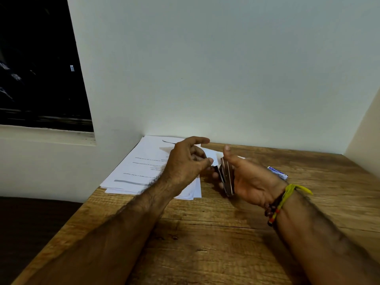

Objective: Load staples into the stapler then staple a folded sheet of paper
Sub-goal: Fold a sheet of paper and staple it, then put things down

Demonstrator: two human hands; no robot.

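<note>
My right hand (pixel 253 179) grips a small metallic stapler (pixel 226 177), held on edge above the wooden table with its jaws pointing away from me. My left hand (pixel 185 163) pinches a folded white sheet of paper (pixel 211 156) between thumb and fingers, right at the stapler's front end. The sheet's corner sits against the stapler's mouth; whether it lies between the jaws is hidden. A small blue and white staple box (pixel 277 172) lies on the table behind my right wrist.
A stack of printed white sheets (pixel 144 171) lies at the table's (pixel 205 233) far left corner, under my left hand. A white wall stands right behind the table and another to the right. A dark window is at upper left.
</note>
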